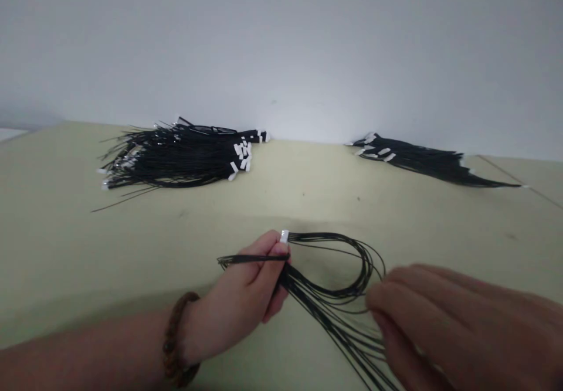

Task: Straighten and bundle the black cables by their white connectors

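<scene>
My left hand (253, 291) is closed around a bundle of thin black wires (325, 309) at the middle of the view. A small white connector (284, 237) sticks up at its fingertips. From the connector the wires bend in a loop to the right and come back to the hand, where short ends point left across the thumb. Other wires fan out down to the right. My right hand (457, 320), slightly blurred, has its fingertips pinched together at the loop's right side, where a thin black wire meets them. What lies inside the pinch is mostly hidden.
On the pale table (308, 203), a large pile of black wire harnesses (189, 156) with white connectors lies back left. A smaller harness pile (422, 156) lies back right, by a thin brown line. A whitish wall (281, 57) rises behind. A bead bracelet (176, 341) circles my left wrist.
</scene>
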A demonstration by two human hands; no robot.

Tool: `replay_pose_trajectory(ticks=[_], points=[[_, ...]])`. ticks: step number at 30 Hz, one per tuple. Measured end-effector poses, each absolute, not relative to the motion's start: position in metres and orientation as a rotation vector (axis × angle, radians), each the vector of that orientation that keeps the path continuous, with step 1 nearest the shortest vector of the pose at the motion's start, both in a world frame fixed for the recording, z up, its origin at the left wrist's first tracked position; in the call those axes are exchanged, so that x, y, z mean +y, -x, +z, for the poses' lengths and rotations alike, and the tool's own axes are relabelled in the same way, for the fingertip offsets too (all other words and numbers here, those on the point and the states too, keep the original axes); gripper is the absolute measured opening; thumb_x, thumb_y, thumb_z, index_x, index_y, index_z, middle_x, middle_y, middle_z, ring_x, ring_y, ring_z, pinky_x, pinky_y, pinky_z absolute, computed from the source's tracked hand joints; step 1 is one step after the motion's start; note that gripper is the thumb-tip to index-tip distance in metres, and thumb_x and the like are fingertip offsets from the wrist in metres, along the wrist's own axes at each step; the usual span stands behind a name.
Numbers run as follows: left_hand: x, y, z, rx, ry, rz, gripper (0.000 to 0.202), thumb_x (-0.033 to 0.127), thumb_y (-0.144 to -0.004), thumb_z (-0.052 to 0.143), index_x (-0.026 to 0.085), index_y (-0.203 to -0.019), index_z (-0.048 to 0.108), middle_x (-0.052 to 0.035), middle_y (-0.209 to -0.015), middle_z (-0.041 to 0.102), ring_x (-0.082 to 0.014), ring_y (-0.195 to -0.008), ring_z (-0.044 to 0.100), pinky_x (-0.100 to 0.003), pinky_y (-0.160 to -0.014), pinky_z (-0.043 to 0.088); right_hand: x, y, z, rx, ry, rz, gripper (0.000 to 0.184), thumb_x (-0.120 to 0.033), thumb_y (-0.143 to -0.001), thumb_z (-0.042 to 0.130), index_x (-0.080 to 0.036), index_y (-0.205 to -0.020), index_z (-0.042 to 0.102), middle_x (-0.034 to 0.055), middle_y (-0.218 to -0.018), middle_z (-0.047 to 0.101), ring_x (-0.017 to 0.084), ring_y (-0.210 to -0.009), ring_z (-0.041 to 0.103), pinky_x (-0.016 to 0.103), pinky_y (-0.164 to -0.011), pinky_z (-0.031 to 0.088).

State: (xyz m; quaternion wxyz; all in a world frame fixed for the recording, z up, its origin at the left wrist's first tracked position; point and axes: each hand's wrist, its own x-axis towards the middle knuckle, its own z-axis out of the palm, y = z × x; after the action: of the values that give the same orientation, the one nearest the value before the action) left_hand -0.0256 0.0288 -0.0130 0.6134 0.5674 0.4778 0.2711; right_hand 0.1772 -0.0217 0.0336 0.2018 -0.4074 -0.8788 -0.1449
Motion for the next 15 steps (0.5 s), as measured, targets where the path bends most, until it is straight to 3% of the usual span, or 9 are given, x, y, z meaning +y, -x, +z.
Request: replay_pose_trajectory(ticks=[3, 8, 15], points=[[0.028, 0.025, -0.012, 1.116, -1.307, 0.632, 0.04, 0.055, -0.083, 0.032, 0.019, -0.068, 0.04, 0.009, -0.039, 0.038, -0.0004, -0.034, 0.03, -0.009, -0.035, 0.024, -0.026, -0.177, 0.021, -2.586, 1.136, -0.345, 0.023, -0.004, -0.069, 0.035, -0.022, -0.058, 0.045, -0.0009, -0.045, 0.044, 0.014, -0.033, 0.037, 0.031, -0.035, 0.019], [0.026, 0.025, -0.012, 1.118, -1.306, 0.633, 0.039, 0.055, -0.082, 0.033, 0.019, -0.067, 0.039, 0.0091, -0.039, 0.038, -0.0008, -0.034, 0.03, -0.01, -0.034, 0.024, -0.021, -0.173, 0.016, -2.743, 1.227, -0.252, 0.025, 0.0, -0.059, 0.037, -0.02, -0.058, 0.052, 0.0008, -0.049, 0.052, 0.015, -0.036, 0.046, 0.028, -0.036, 0.027], [0.026, 0.021, -0.012, 1.082, -1.262, 0.663, 0.037, 0.053, -0.082, 0.036, 0.019, -0.067, 0.038, 0.0101, -0.04, 0.037, 0.0003, -0.033, 0.029, -0.008, -0.032, 0.022, -0.005, -0.145, 0.024, -2.617, 1.404, 0.241, 0.016, -0.013, -0.078, 0.052, -0.021, -0.065, 0.059, -0.003, -0.062, 0.059, 0.014, -0.053, 0.055, 0.026, -0.05, 0.036]])
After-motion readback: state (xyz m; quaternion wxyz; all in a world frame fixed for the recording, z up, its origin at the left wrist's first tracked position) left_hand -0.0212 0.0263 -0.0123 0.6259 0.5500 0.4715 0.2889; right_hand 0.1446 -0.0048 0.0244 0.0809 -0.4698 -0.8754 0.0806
